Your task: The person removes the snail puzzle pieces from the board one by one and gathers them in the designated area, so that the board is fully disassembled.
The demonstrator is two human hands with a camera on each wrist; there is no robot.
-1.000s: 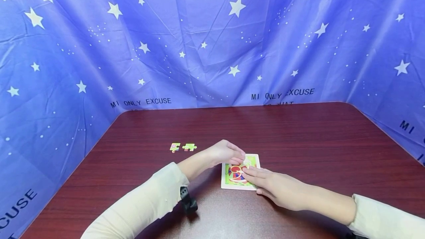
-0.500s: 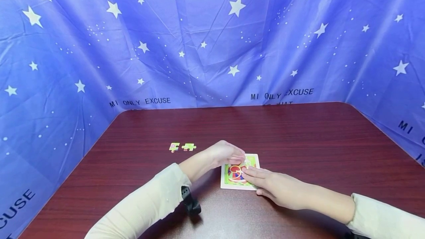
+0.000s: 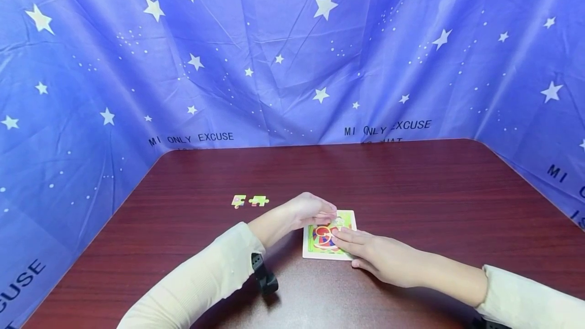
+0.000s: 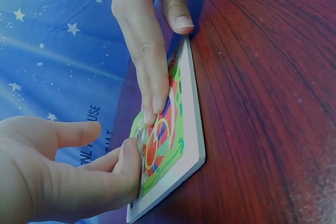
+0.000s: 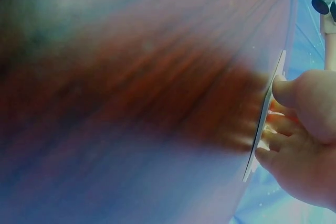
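Note:
A small square jigsaw puzzle in a white-rimmed tray (image 3: 320,256) lies on the table, its picture green, red and blue. My left hand (image 3: 313,211) reaches over the tray's far left part. Its bent fingertips touch the picture in the left wrist view, and the thumb stands apart. From the right, my right hand (image 3: 388,259) rests its nearly straight fingers on the picture, with the thumb at the tray's near right edge. Both hands cover part of the puzzle. Two loose jigsaw pieces, a left one (image 3: 238,200) and a right one (image 3: 259,200), lie beyond my left forearm.
The dark red wood-grain table (image 3: 411,182) extends around the tray. A blue curtain (image 3: 274,39) with white stars hangs behind and along the sides. A black strap device (image 3: 264,273) sits on the left wrist.
The left thumb and fingers, close together a second ago, have since spread apart over the tray. My right hand stays in place; the whole view has shifted slightly.

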